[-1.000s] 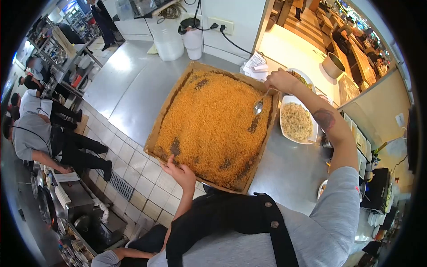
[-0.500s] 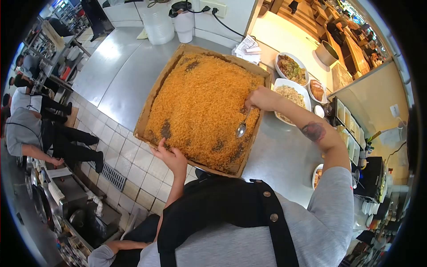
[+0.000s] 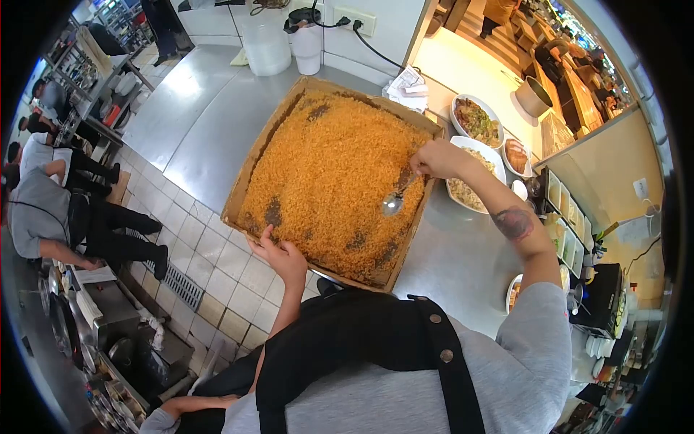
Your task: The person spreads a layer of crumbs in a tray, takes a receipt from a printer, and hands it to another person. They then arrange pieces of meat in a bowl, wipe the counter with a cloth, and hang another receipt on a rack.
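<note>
A wide cardboard box point(image 3: 235, 189) lies on the metal counter, filled with orange-brown crumbs point(image 3: 325, 166) that have a few dark patches. My right hand point(image 3: 431, 159) is closed on the handle of a metal spoon point(image 3: 392, 203) at the box's right side, and the spoon's bowl rests on the crumbs. At the near left edge of the box is my left hand point(image 3: 280, 257), its fingers apart, thumb side along the cardboard and one fingertip over the rim by a dark patch.
Bowls of food point(image 3: 477, 119) and a tray of several containers point(image 3: 567, 217) stand to the right. Behind the box are a lidded cup point(image 3: 306, 47), clear plastic tubs point(image 3: 265, 47) and papers point(image 3: 406, 88). People point(image 3: 50, 210) stand at the left.
The spoon's bowl has shifted slightly up and tilted, with my right hand still on its handle. My left hand stays at the box edge. The whole view has shifted slightly.
</note>
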Action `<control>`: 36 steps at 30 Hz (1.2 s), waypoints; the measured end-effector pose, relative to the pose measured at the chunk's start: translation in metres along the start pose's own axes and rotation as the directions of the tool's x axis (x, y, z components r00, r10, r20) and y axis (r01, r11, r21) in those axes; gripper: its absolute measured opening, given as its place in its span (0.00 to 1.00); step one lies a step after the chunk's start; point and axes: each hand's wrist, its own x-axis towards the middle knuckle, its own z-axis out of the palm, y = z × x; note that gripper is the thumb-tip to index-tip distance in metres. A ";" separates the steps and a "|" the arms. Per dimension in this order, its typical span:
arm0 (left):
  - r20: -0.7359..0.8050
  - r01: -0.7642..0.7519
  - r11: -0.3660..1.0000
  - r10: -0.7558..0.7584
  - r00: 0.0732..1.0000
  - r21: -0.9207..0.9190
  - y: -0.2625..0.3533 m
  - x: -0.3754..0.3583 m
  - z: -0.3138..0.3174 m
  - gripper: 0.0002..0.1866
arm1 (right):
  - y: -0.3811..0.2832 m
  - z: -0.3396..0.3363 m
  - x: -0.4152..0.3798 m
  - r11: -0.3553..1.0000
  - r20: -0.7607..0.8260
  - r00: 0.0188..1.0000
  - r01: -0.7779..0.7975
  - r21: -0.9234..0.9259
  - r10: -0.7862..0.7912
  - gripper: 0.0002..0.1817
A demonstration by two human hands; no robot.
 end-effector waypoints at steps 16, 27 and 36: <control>-0.017 0.014 1.000 -0.015 1.000 -0.021 0.008 0.001 -0.002 0.20 | -0.020 0.055 -0.008 0.981 -0.235 0.958 -0.135 0.141 0.166 0.06; 0.014 -0.012 1.000 0.012 1.000 0.011 0.009 0.002 -0.003 0.21 | -0.017 0.015 0.016 0.878 -0.316 0.820 -0.428 0.216 0.477 0.08; -0.002 -0.088 0.988 0.089 0.996 0.130 -0.005 0.001 -0.005 0.21 | 0.003 0.053 0.081 0.768 -0.301 0.711 -0.540 0.346 0.635 0.09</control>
